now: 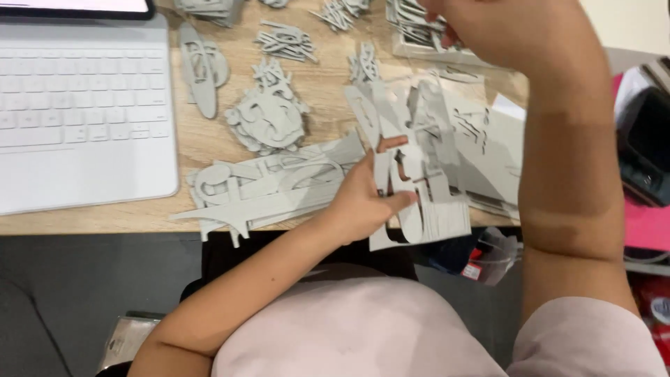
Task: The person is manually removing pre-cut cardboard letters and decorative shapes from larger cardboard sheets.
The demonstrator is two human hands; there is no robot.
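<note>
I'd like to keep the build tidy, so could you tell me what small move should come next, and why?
Probably bring the right hand down to steady the grey die-cut cardboard sheet. Only the left hand pinches it, part of it overhangs the wooden table edge, and the right hand is raised by the far pieces.

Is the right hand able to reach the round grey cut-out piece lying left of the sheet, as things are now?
Probably yes. The right hand is raised over the table's far edge, apparently empty, and the round cut-out piece lies uncovered on the wooden table; only the left hand, holding the grey sheet, is nearby.
</note>
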